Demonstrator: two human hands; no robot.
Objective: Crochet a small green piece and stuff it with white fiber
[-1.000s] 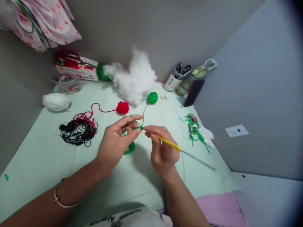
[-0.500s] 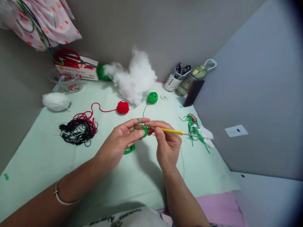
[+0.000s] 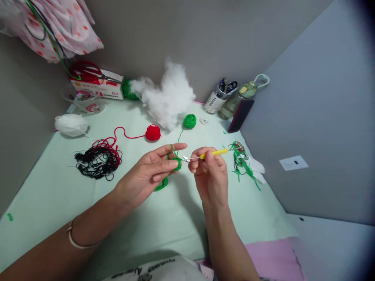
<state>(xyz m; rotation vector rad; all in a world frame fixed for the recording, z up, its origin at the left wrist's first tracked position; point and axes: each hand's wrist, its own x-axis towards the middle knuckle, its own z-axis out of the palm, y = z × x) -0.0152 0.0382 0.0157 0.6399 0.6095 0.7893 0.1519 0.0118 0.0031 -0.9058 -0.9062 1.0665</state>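
Observation:
Between thumb and fingers, my left hand (image 3: 150, 171) pinches a small green crochet piece (image 3: 177, 164), with green yarn looped over its index finger. That yarn runs back to a green ball of yarn (image 3: 190, 121). My right hand (image 3: 211, 171) grips a crochet hook (image 3: 216, 153) by its yellow handle, the metal shaft pointing left at the piece. Near the shaft's tip is a small shiny metal item (image 3: 185, 159), possibly a stitch marker; whether it hangs from the piece is unclear. A green ring-shaped piece (image 3: 161, 184) shows below my left hand, partly hidden by it.
White stuffing (image 3: 171, 95) is heaped at the back, beside a red yarn ball (image 3: 152, 133). Tangled black yarn (image 3: 96, 162) and a white yarn ball (image 3: 71, 125) lie left. Yarn scraps (image 3: 243, 162), a phone (image 3: 240, 116), a bottle (image 3: 234, 103) and a pen cup (image 3: 216, 99) are right.
My right hand has drawn the hook a little to the right, away from the green piece, and its shaft and the shiny metal item now show. My left hand stays nearly in place.

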